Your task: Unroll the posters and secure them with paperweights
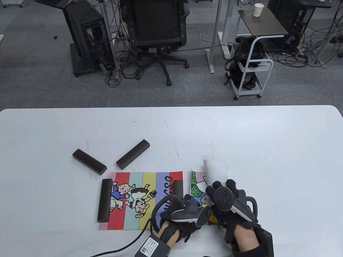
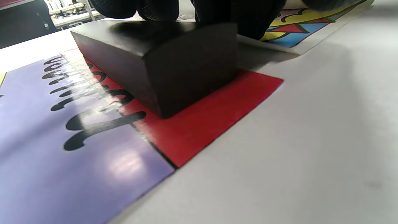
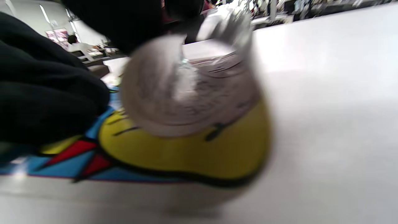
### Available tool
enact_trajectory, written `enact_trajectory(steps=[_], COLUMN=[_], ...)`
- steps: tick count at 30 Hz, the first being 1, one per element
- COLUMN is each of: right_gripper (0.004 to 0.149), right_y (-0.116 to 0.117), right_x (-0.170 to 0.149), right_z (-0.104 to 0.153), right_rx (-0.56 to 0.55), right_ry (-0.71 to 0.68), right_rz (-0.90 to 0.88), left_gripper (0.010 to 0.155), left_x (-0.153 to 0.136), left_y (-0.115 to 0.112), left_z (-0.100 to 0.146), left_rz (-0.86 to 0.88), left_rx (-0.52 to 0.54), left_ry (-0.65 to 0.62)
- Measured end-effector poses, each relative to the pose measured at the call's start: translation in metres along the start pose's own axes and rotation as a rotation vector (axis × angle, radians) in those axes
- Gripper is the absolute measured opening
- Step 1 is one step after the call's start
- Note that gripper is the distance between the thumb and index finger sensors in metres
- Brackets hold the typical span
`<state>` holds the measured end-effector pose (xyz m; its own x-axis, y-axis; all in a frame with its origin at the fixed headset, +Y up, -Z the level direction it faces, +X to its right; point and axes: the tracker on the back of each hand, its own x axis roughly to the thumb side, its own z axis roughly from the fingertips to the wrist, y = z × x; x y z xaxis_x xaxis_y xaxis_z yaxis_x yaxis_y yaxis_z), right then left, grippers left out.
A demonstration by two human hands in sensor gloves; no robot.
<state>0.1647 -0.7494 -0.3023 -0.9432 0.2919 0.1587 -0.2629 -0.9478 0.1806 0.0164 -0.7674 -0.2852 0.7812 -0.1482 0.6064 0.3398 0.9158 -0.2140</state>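
A striped cartoon poster [image 1: 139,198] lies flat with a dark paperweight [image 1: 104,200] on its left edge and another paperweight [image 1: 178,186] on its right, red edge. My left hand [image 1: 185,210] covers that block's near end. In the left wrist view its fingers [image 2: 155,7] rest on the block's top [image 2: 161,62] and press the second poster's edge [image 2: 298,31]. The second poster [image 1: 197,187] is partly unrolled, and its white roll [image 1: 215,171] lies under my right hand [image 1: 230,203]. The right wrist view shows the roll end-on [image 3: 189,93].
Two loose dark paperweights [image 1: 89,161] [image 1: 132,154] lie on the white table [image 1: 268,139] behind the striped poster. A cable and sensor box [image 1: 152,247] trail from my left wrist at the front edge. Chairs and carts stand beyond the table.
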Motion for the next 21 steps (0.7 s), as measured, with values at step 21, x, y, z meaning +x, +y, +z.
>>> enact_trajectory(steps=[21], right_gripper=[0.045], right_y=[-0.003], right_x=[-0.045], right_z=[-0.004], right_rx=[0.097], right_ry=[0.497], right_rz=[0.082], left_gripper=[0.049], left_x=[-0.001], left_y=[-0.001], left_z=[0.001], left_rz=[0.02], left_rx=[0.005], left_ry=[-0.003])
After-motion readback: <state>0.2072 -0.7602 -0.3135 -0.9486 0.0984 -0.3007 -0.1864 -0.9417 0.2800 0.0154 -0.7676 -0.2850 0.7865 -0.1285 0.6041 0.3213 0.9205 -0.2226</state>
